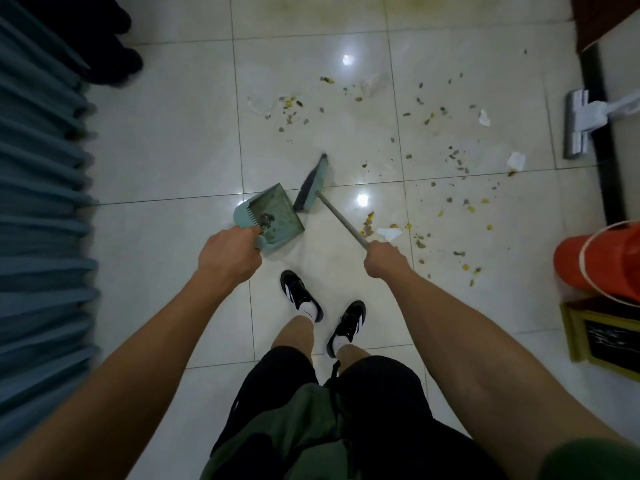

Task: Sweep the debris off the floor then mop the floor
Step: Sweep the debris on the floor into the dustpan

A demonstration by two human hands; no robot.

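Debris (pixel 450 161), brown-yellow crumbs and white paper scraps, mostly still scattered over pale glossy floor tiles (pixel 166 140); little lies in teal plastic dustpan (pixel 273 216). Left hand (pixel 228 258) grips dustpan handle; right hand (pixel 384 259) grips grey-handled teal broom (pixel 311 183). Mopping not begun: grey flat mop (pixel 576 123) lies aside.

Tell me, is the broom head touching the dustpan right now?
Apart. In the head view a strip of pale floor tile shows between the broom head and the open edge of the dustpan, though they sit close together.
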